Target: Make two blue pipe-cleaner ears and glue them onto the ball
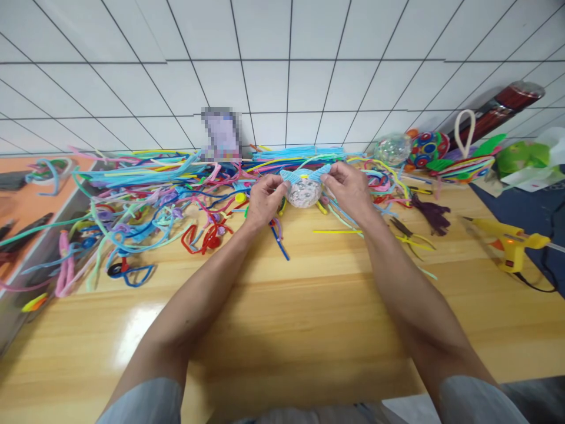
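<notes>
Between my two hands is a small craft figure with a clear, glittery round body (304, 194). Two light-blue pipe-cleaner pieces (315, 178) spread to the sides at its top, with a bit of yellow between them. My left hand (267, 201) pinches the left end of the blue pieces, thumb against fingers. The right end is pinched by my right hand (351, 189). Small yellow pieces (322, 207) show below the ball. A blue and purple pipe cleaner (279, 238) lies just below my left hand.
Loose pipe cleaners (163, 206) are heaped along the tiled wall. To the right are yellow-handled pliers (412, 238), a dark tassel (431, 215) and a yellow glue gun (512, 241) with its lamp lit. Behind stand a clear ball (392, 148) and a patterned ball (428, 149).
</notes>
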`<state>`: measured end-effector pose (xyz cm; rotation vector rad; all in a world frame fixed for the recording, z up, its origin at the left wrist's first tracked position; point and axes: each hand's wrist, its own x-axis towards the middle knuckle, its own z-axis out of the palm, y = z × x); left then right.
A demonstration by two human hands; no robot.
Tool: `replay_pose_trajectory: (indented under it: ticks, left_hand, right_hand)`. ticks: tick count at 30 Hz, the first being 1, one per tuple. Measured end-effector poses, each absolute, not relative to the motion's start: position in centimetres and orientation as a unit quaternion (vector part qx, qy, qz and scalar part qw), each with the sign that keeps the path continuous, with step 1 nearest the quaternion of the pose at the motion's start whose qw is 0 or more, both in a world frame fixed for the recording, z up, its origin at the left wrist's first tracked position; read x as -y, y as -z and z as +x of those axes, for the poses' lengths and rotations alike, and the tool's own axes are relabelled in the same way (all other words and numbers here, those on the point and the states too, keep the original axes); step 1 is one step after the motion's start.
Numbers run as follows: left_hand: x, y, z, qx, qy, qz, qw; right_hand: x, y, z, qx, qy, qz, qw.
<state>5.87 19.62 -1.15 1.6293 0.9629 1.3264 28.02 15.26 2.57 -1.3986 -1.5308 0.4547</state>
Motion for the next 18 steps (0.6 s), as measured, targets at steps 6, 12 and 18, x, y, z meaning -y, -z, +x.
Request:
replay_pose_trajectory:
  ticks: [6, 12, 18]
  left_hand:
    - [-19.91, 1.52, 6.05, -0.366, -0.538, 0.641, 0.407]
    - [-19.99, 1.57, 6.2, -0.364, -0.54, 0.64, 0.408]
    - [-20.09, 1.65, 6.13, -0.363, -0.539, 0.64, 0.41]
  right_hand:
    - [-15.18, -2.78, 28.04, 0.629, -0.198, -0.579, 0.48]
    - [-15.27, -2.69, 28.05, 0.631, -0.184, -0.58, 0.482]
    - [-15.45, -2.35, 28.11, 0.631, -0.179, -0.576, 0.489]
